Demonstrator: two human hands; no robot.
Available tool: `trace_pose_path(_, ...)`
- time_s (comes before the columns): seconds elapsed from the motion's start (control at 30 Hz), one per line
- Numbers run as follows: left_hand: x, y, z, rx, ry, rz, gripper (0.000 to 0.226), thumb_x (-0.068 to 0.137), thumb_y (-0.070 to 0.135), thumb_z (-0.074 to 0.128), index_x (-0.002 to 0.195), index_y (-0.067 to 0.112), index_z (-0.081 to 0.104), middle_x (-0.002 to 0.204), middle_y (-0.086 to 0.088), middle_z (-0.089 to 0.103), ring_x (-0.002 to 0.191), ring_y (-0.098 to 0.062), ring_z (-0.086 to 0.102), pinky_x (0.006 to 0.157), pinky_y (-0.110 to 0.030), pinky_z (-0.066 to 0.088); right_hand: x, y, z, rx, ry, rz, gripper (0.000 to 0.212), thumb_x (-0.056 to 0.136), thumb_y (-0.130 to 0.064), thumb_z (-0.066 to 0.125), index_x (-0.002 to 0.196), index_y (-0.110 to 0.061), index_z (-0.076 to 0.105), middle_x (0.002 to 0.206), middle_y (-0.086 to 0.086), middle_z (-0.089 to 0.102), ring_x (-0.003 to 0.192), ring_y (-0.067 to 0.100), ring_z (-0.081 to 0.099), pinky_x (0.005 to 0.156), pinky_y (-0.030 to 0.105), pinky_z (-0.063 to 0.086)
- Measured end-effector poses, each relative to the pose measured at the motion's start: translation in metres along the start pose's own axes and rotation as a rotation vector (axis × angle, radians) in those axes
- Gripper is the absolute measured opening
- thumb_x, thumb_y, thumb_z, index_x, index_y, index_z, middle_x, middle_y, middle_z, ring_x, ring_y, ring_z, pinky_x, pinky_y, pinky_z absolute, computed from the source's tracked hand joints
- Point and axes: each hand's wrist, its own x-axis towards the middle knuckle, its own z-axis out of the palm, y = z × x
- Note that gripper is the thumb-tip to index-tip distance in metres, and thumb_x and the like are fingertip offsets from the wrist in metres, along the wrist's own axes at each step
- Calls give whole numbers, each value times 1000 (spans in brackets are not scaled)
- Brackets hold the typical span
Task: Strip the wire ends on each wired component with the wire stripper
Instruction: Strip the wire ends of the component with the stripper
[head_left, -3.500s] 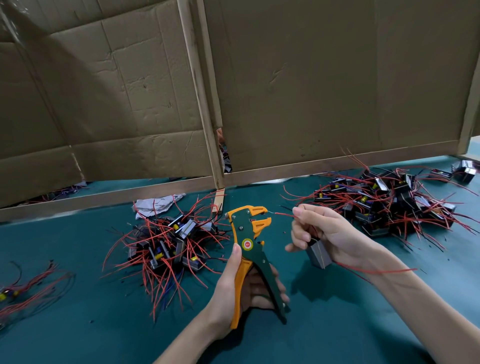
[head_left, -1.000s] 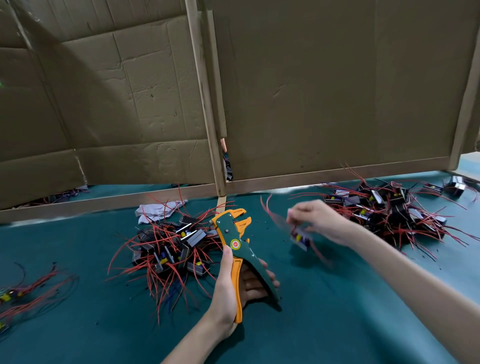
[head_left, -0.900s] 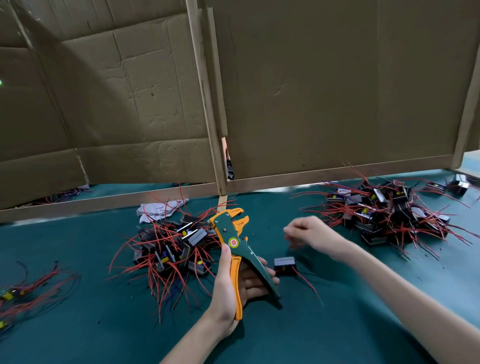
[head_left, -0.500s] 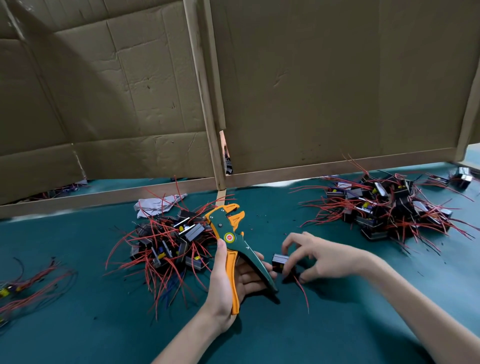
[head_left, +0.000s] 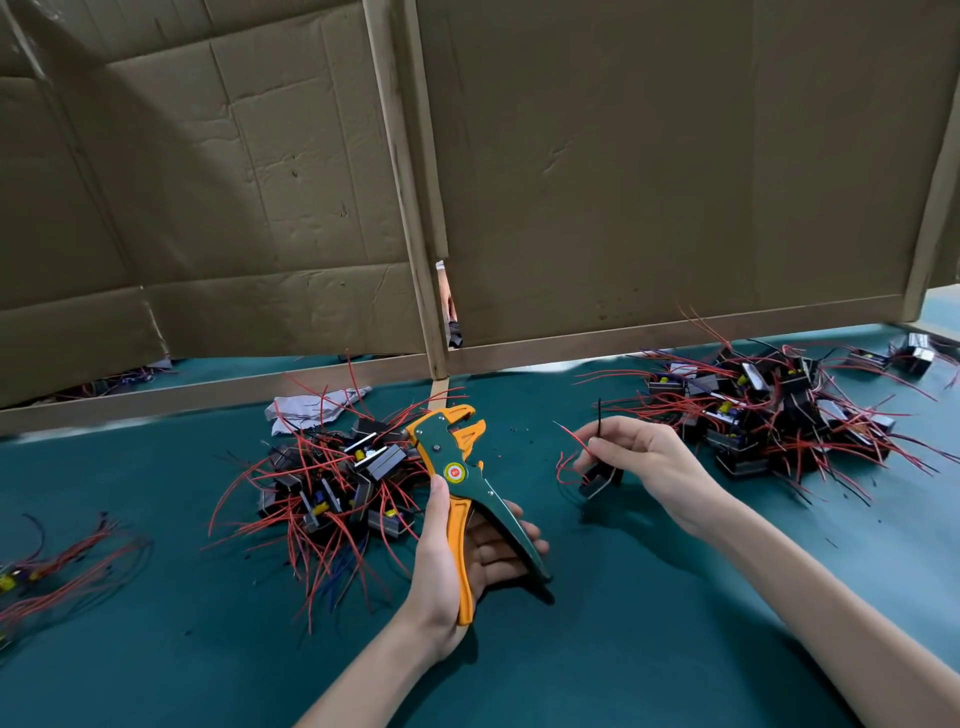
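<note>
**benchrat:** Your left hand (head_left: 452, 561) wraps the handles of the wire stripper (head_left: 457, 467), thumb along the orange one. The head is tipped up and away from you and the jaws are apart, so it looks ready to take a wire. Your right hand (head_left: 644, 457) sits just right of it, pinching a black wire (head_left: 599, 421) upright between thumb and fingertips. The small component (head_left: 597, 478) dangles under that hand, and a red wire (head_left: 571, 441) curls off toward the stripper. My guess is you're singling out one lead so its end goes in clean.

**solderjoe:** Agreed. Nothing sits between the wire tip and the stripper's head. Watch that red wire though, it could sneak in alongside. The left pile (head_left: 332, 478) crowds up behind the stripper's head, left of your left hand. I can't tell if it touches, but those strands could snag. The right pile (head_left: 769, 415) lies just beyond your right hand. There's a cloth (head_left: 306, 410) behind the left pile, loose wires (head_left: 62, 561) far left on the desk (head_left: 623, 649), and a cardboard wall (head_left: 623, 182) ahead of both hands.
</note>
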Motion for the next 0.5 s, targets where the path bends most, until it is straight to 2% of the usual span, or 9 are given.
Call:
trace_pose_path(0.1,0,1,-1,0,-12,-11,84,76,70,33,90,-5,68,89,-31,67,84,-44,68,66,-40,58,0,-2,-1,90,-12,49,18,96,-12,52,86,-7,67,69,5,68,67,18,59,68,19,48)
trace_pose_path(0.23,1,2,-3,-4,-111,-68,85,79,70,30,92,-5,68,87,-29,66,84,-43,67,71,-43,56,-3,-7,-5,215,-190,157,19,85,-23,62,74,-7,64,57,4,49,59,16,47,91,39,42)
trace_pose_path(0.27,1,2,-4,6,-152,-88,85,80,70,29,93,-5,66,86,-28,65,83,-42,67,72,-43,56,-4,-9,-5,222,-228,170,19,83,-22,62,69,-9,63,54,4,45,56,16,46,95,40,45)
trace_pose_path(0.4,2,2,-6,63,-304,-151,87,81,70,22,93,-4,67,86,-27,65,82,-40,67,74,-41,54,-8,-17,-2,322,-306,218,25,78,-25,51,55,-15,47,52,5,37,55,20,44,87,34,49)
trace_pose_path(0.5,2,0,-9,91,-361,-174,89,84,72,20,95,-4,65,88,-27,64,84,-41,66,76,-40,53,-8,-18,0,444,-345,249,26,75,-22,51,54,-15,39,62,12,50,64,25,53,86,40,49)
